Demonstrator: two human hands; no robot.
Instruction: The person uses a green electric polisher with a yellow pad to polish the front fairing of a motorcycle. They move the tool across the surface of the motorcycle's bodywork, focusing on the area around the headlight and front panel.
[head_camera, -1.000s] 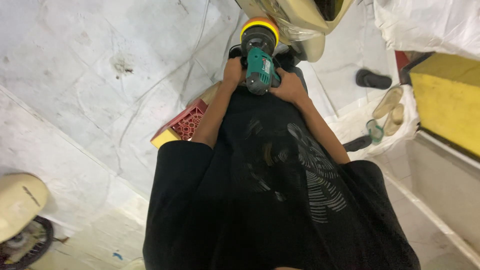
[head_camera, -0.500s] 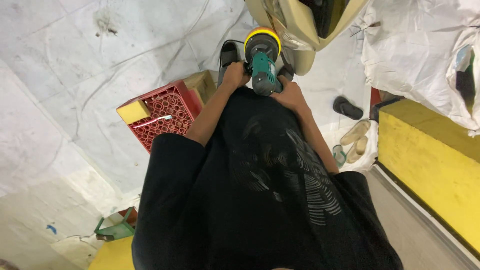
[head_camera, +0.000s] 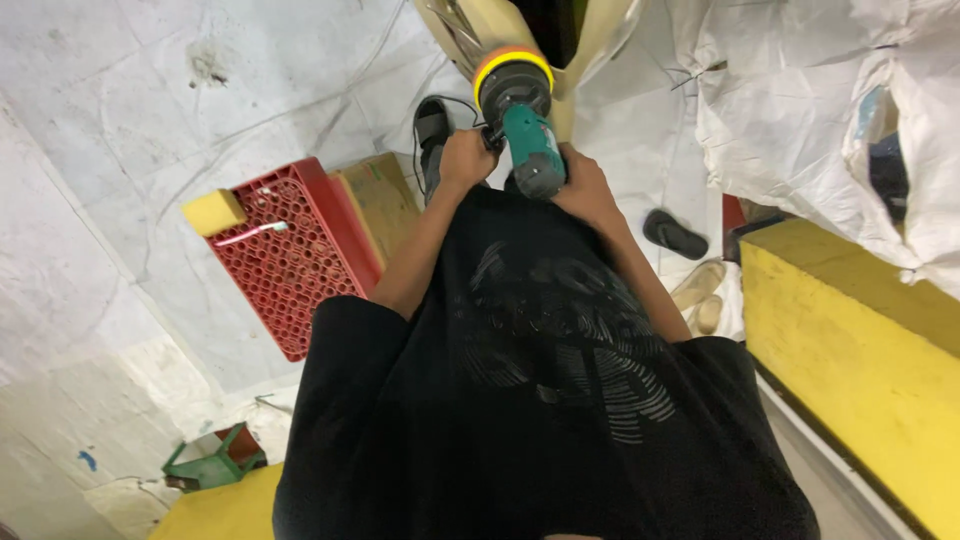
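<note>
- We see both hands closed on a teal-green handheld power polisher with a round yellow-and-orange-rimmed pad at its front end.
- Left hand grips the polisher's left side near the head, fingers wrapped shut around it.
- Right hand clamps the rear of the teal body, fingers curled tight on it.
- Polisher sits out in front of our black printed t-shirt, pad touching a cream-beige curved vehicle panel at the top of the view.
- Red perforated plastic crate lies on the white tarp-covered floor, left of the arms, with a yellow sponge block on its far corner.
- Brown cardboard piece leans just beside the crate.
- Black sandal on the floor to the right; beige slippers near it.
- Yellow flat-topped block at right, white woven sacks above it.
- Small green metal frame lower left.
</note>
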